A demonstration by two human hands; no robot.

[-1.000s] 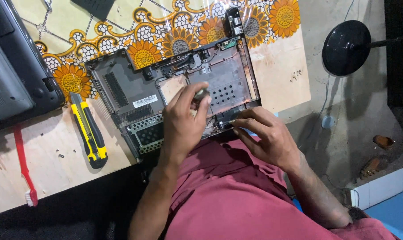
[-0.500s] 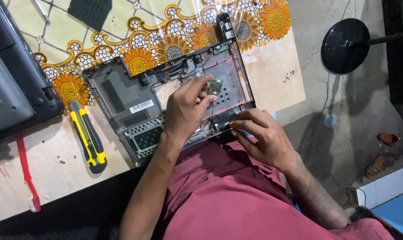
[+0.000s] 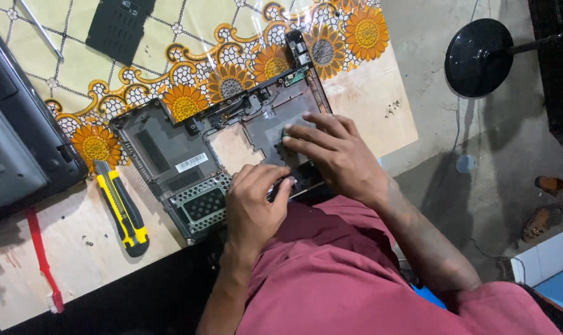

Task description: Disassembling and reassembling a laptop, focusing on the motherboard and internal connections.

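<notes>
An opened grey laptop base (image 3: 170, 149), its inner bays bare, lies tilted on a wooden table with a sunflower-patterned cloth (image 3: 232, 80). My left hand (image 3: 253, 208) is at the base's near edge. Its fingers are curled and its thumb is pinched against a dark part there (image 3: 294, 180). My right hand (image 3: 334, 152) lies flat on the right half of the base with its fingers spread, holding nothing. What sits under either palm is hidden.
A yellow and black utility knife (image 3: 123, 208) lies left of the base, with a red toothbrush (image 3: 42, 260) farther left. A dark laptop (image 3: 21, 149) fills the left edge. A black cover panel (image 3: 117, 25) lies at the top. Small screws (image 3: 393, 108) and a black round stand base (image 3: 480, 56) are to the right.
My left hand has drawn back from the middle of the base to its near edge. My right hand has moved up from the near edge onto the base and flattened.
</notes>
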